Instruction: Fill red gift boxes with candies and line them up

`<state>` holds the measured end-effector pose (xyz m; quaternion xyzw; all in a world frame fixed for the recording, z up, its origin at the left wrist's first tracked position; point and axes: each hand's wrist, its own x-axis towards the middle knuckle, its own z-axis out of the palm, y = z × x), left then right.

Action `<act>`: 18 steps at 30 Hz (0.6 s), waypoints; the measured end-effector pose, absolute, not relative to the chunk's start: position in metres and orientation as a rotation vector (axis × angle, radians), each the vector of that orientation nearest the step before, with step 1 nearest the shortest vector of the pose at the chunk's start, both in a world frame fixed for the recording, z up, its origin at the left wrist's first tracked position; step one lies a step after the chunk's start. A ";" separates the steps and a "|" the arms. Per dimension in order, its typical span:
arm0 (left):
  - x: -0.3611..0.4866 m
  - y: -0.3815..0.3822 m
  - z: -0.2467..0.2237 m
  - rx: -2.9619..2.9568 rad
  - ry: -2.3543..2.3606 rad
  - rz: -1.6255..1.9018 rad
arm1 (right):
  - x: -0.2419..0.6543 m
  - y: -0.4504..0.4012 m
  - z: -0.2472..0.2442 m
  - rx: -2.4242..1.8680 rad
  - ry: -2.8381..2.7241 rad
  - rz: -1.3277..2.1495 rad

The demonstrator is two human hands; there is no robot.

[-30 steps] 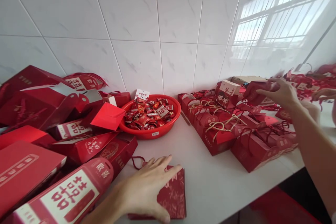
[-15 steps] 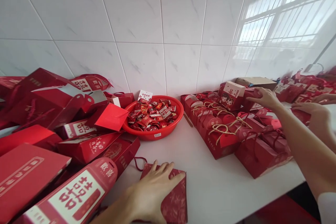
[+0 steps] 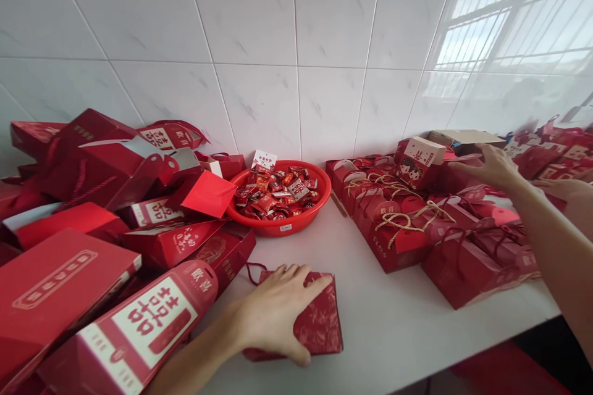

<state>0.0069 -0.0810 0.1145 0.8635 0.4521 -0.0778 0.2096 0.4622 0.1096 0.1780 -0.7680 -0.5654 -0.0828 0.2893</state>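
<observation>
My left hand [image 3: 278,308] lies across a small dark red patterned box [image 3: 322,321] on the white table, its fingers over the top and its thumb at the near edge. At the right, my right hand [image 3: 498,168] hovers over a group of red gift boxes, fingers apart and holding nothing. Beside it, a white-fronted box with cartoon figures [image 3: 419,160] stands on the others. Red boxes with twine bows [image 3: 403,241] are packed below. Wrapped sweets [image 3: 278,194] fill a round red basket [image 3: 296,225] near the wall.
Many red boxes [image 3: 69,278] lie heaped at the left, one with a white label [image 3: 152,321] nearest. A brown carton [image 3: 466,137] stands by the tiled wall. Another person's hand [image 3: 567,191] reaches in at the right edge, near more red packages [image 3: 551,148].
My right hand's fingers have spread and come away from the dark red box beside the cartoon one. The view has shifted slightly. My left hand remains on its box.
</observation>
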 end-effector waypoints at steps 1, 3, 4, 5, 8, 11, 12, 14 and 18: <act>0.006 -0.080 0.118 2.394 1.266 -0.171 | 0.454 0.107 0.183 -2.016 -1.472 -0.233; 0.004 -0.078 0.125 2.361 1.295 -0.069 | 0.434 0.101 0.195 -1.881 -1.407 -0.275; 0.003 -0.076 0.127 2.337 1.321 -0.021 | 0.422 0.097 0.201 -1.782 -1.379 -0.292; 0.002 -0.074 0.129 2.314 1.346 0.026 | 0.409 0.092 0.208 -1.668 -1.358 -0.297; -0.001 -0.068 0.129 2.265 1.367 0.166 | 0.364 0.070 0.223 -1.275 -1.394 -0.149; -0.003 -0.061 0.123 2.233 1.335 0.384 | 0.311 0.037 0.218 -0.994 -1.685 0.202; -0.003 -0.060 0.121 2.224 1.331 0.480 | 0.294 0.025 0.211 -0.984 -1.797 0.318; -0.001 -0.059 0.117 2.211 1.337 0.671 | 0.262 0.005 0.189 -0.958 -1.994 0.490; 0.008 -0.061 0.110 2.170 1.412 0.884 | 0.221 -0.015 0.139 -0.997 -2.051 0.780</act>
